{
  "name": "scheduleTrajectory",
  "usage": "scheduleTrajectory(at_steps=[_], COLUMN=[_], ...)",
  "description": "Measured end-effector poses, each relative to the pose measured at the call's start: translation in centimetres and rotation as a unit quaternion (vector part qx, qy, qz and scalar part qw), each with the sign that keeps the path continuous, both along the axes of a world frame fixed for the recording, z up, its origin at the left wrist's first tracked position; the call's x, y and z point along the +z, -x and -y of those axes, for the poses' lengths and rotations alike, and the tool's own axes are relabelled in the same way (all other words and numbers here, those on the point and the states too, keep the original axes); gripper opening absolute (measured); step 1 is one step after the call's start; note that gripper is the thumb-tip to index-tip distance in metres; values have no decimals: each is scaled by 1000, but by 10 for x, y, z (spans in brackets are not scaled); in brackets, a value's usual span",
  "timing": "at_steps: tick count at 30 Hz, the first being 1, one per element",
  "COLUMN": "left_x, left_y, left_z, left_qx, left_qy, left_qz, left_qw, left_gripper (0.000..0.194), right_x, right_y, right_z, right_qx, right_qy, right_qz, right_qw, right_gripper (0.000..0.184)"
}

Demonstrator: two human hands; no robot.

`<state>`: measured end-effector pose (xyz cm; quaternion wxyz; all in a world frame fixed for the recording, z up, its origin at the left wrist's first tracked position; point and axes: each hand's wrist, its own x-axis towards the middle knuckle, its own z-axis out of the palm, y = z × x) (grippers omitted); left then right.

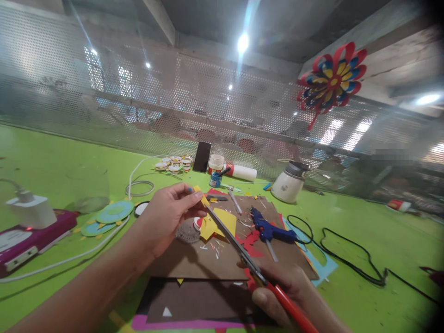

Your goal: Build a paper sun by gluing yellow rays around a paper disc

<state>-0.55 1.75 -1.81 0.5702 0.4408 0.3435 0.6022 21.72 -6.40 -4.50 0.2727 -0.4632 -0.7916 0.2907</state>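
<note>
The left hand (163,215) pinches a yellow paper strip (201,195) between its fingers, at ten o'clock from the right hand (294,280), whose fingers grip red-handled scissors (231,239). With the scissors' tips just beside the pinch, a slip could nick a fingertip.

Red-handled scissors (254,267) slant, tips at a small yellow paper piece (205,201).

Before me spreads a lime-green tabletop (52,152), and along its far side I face a perforated screen (208,106). Through its holes I make out bright windows (331,132) at the right. Above me, 1 glaring lamp (243,43) shines beneath a grey ceiling (277,27) with a pale beam (159,21); another lamp (428,99) glows far right.
</note>
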Motion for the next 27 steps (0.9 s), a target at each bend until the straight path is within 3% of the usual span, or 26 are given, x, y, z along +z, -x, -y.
scheduleTrajectory(at_steps=[8,15,22,27], left_x=[-4,-2,-2,-2], left_y=[-1,3,2,0], left_z=[-1,-6,-3,-2], left_qx=[9,21,19,18], left_qy=[13,29,22,-6], left_qz=[-7,6,-1,-5], left_qw=[1000,999,1000,1000], left_gripper=[13,14,9,13], right_x=[0,-6,2,-3], right_y=[2,-1,-6,-9], right_z=[1,-1,-3,-7], right_qx=[-21,72,-25,-25], right_qy=[11,14,3,-18], right_qz=[-19,-10,-19,1], right_qw=[1000,997,1000,1000], right_gripper=[60,64,54,55])
